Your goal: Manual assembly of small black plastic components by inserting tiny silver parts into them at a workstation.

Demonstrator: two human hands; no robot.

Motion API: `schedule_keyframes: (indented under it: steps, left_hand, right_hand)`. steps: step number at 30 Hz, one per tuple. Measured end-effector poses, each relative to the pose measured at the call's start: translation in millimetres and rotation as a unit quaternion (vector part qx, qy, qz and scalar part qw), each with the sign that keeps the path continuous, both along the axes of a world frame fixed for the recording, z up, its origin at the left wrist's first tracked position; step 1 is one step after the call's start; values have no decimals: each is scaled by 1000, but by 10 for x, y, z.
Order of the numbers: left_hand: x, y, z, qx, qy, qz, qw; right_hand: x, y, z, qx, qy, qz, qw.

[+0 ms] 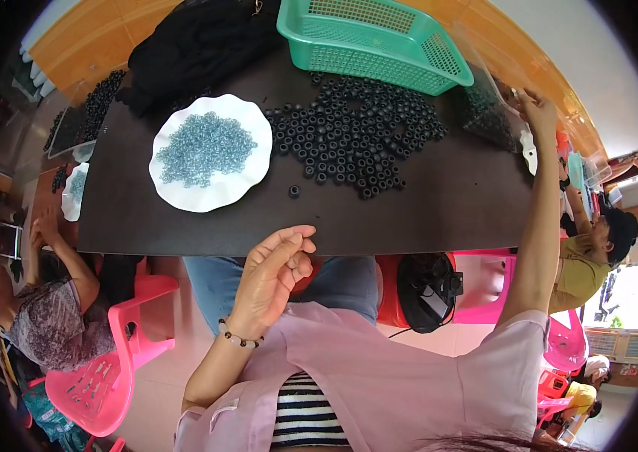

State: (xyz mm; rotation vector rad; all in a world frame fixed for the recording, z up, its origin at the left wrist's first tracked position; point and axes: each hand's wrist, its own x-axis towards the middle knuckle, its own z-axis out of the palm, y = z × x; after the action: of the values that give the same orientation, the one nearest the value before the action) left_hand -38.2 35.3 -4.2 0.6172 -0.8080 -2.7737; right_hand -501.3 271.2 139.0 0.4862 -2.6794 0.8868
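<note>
My left hand (277, 264) is raised just off the table's near edge. Its thumb and forefinger are pinched together; whatever they hold, if anything, is too small to make out. Far out to the right reaches my right hand (535, 111), fingers curled, beside a clear plastic container (488, 113) with dark beads inside. What is between those fingers is hidden. A white scalloped plate (172, 192) holds a heap of clear blue-grey beads (208, 151). To its right, many black round beads (360, 135) are spread on the dark table (424, 215), with one black bead (294, 191) lying apart.
A green plastic basket (379, 56) stands at the back, with black cloth (198, 49) to its left. A white piece (528, 153) lies near my right forearm. Two people (55, 324) (582, 256) sit at the sides. A pink chair (127, 339) stands at left.
</note>
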Motion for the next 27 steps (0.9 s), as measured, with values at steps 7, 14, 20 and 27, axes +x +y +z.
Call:
schedule_keyframes:
  steps: [7, 14, 20, 27]
  left_hand:
    - [-6, 10, 4, -17, -22, -4, 1000]
    - [-15, 23, -13, -21, -24, 0, 999]
    - [-20, 27, -2, -19, -21, 1, 1000]
    - [1, 33, -2, -18, -17, 7, 1000]
  right_hand:
    - [705, -460, -465, -103, 142, 152, 973]
    - [1726, -864, -923, -68, 6, 303, 951]
    - [1801, -755, -1090, -36, -20, 299, 953]
    - [1846, -770, -1145, 65, 56, 301, 950]
